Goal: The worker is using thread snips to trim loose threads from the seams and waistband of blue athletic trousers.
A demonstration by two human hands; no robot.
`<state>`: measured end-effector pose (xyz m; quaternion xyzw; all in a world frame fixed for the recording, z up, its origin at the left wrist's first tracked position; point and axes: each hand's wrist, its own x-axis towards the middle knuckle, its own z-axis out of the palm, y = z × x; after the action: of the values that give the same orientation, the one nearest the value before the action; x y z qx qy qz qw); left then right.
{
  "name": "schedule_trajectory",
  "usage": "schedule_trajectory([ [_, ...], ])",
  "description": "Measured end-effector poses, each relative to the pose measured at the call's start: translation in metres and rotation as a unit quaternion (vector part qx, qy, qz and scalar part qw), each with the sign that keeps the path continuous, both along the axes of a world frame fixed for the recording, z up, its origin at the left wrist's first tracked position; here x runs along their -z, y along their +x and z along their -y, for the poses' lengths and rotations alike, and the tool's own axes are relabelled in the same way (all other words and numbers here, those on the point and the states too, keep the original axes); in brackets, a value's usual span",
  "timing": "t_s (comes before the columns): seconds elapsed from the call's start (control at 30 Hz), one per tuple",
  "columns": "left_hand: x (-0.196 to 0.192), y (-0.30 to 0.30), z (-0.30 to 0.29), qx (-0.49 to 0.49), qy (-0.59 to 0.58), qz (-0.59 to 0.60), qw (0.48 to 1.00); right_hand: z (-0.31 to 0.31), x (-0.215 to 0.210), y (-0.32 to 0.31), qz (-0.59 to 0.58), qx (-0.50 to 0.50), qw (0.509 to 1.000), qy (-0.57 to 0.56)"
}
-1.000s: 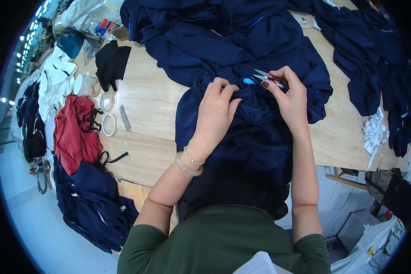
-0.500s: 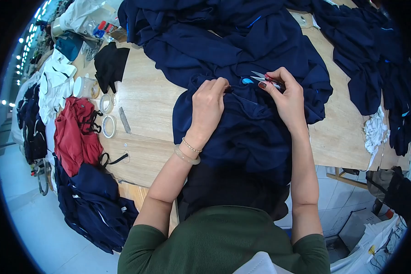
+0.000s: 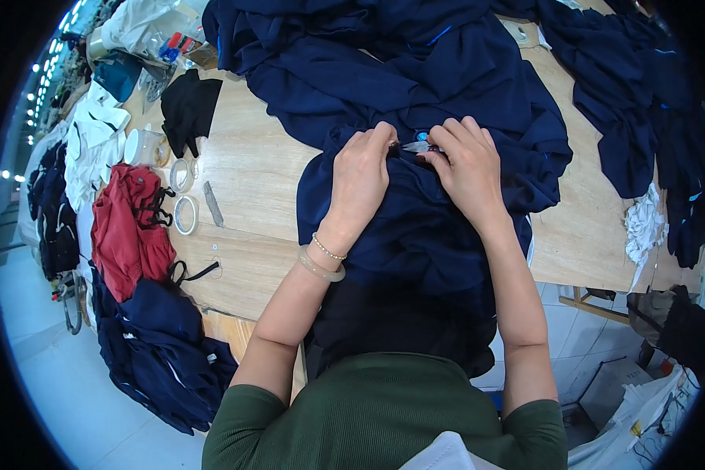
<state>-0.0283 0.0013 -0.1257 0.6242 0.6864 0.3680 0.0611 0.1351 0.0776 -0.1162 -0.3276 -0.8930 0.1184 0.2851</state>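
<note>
Mostly hidden under the right hand: small snips, only a silvery tip showing, grasped in closed fingers. Left hand pinched shut on the navy cloth draped over the counter edge. Two hands, two tape rolls, one red garment at left.

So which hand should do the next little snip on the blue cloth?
Probably the right hand: it holds the small snips at the fold. The left hand is pinching the navy garment there, steadying it.
</note>
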Motion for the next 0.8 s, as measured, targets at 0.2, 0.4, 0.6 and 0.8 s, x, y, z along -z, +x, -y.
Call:
schedule_trajectory([
  [0.2, 0.002, 0.001, -0.001, -0.003, 0.008, 0.004, 1.0, 0.012, -0.004, -0.003, 0.022, 0.035, 0.999, 0.006],
  [0.4, 0.0, 0.003, -0.002, -0.007, 0.009, 0.0, 1.0, 0.018, -0.006, -0.009, 0.018, 0.061, 0.998, -0.014],
  [0.6, 0.001, 0.003, -0.002, -0.011, 0.002, 0.005, 1.0, 0.023, -0.007, -0.016, 0.023, 0.084, 0.996, -0.022],
  [0.8, 0.003, 0.002, -0.003, -0.011, 0.008, 0.011, 1.0, 0.023, -0.002, -0.018, -0.004, 0.098, 0.994, -0.058],
])
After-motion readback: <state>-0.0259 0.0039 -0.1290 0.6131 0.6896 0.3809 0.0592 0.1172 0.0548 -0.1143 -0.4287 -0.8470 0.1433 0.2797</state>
